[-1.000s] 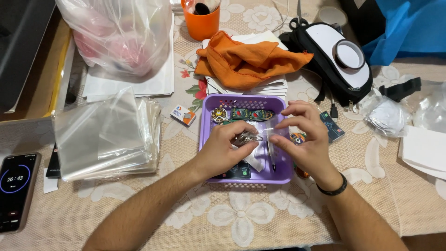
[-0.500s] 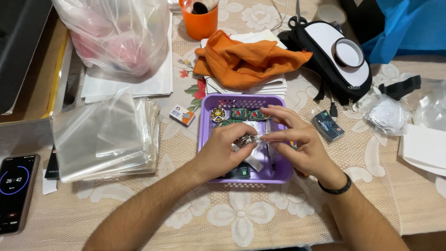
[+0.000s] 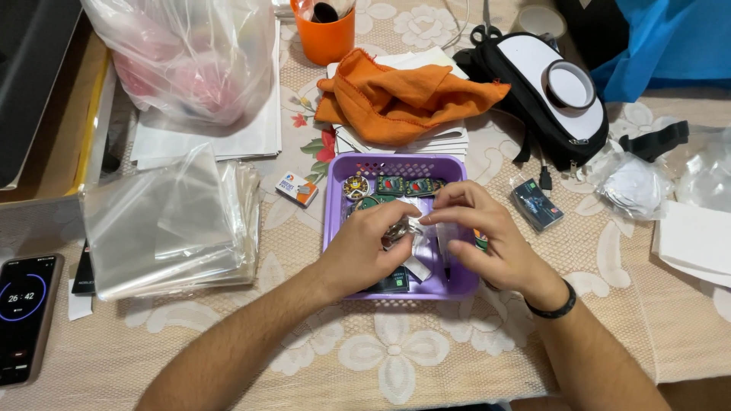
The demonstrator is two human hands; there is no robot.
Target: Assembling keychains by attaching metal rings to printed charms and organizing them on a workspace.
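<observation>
Both my hands are over a purple plastic basket (image 3: 335,228) on a lace tablecloth. My left hand (image 3: 365,247) grips a small clear plastic bag (image 3: 403,230) with a small metallic part inside. My right hand (image 3: 480,236) pinches the bag's upper edge with thumb and forefinger, the other fingers spread. In the basket lie several small green circuit boards (image 3: 403,185) and a round gold-and-white part (image 3: 355,186). What lies under my hands is hidden.
A stack of clear plastic bags (image 3: 167,221) lies left, a phone showing a timer (image 3: 23,312) at far left. An orange cloth (image 3: 396,99), orange cup (image 3: 324,34), black-and-white pouch with tape roll (image 3: 567,84), a small box (image 3: 297,188) and a dark packet (image 3: 537,204) surround the basket.
My right hand has lowered and moved in to pinch the small bag's edge. My left hand keeps hold of the bag over the basket, almost unmoved.
</observation>
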